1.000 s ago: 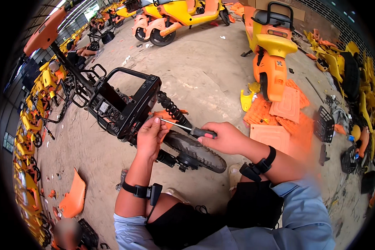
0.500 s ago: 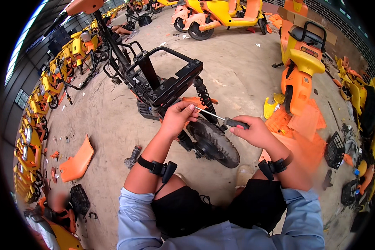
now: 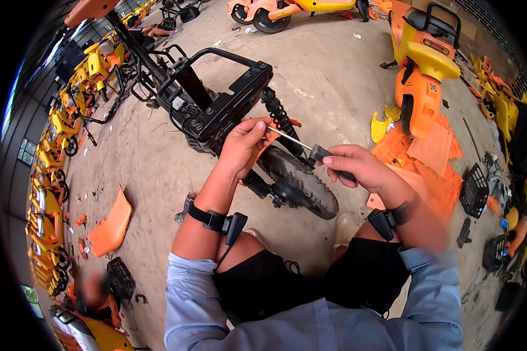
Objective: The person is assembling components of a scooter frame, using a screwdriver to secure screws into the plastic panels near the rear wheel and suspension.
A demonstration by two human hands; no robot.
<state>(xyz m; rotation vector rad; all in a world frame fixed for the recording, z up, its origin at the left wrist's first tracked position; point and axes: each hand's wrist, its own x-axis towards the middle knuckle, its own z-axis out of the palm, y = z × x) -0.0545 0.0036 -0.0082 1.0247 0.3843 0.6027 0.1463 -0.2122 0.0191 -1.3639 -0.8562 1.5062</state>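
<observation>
My right hand [image 3: 358,168] grips the dark grey handle of a screwdriver [image 3: 291,139], whose thin metal shaft slants up to the left. Thumb and fingertips of my left hand [image 3: 245,145] are pinched together at the shaft's tip; whether a small part sits between them is hidden. Both hands are in front of the stripped black frame of a scooter [image 3: 231,96], above its rear wheel [image 3: 301,184]. A coil shock absorber [image 3: 280,114] stands just behind the shaft.
An orange panel [image 3: 112,227] lies on the floor at left, near a black basket [image 3: 120,278]. Orange panels [image 3: 430,153] are piled at right beside a yellow-orange scooter [image 3: 424,70]. Rows of scooters line the left side. Another person [image 3: 93,292] is at lower left, blurred.
The view has shifted a little, with the scooter frame now higher and further left. My right hand's fingers have resettled around the handle. The left hand still pinches at the tip.
</observation>
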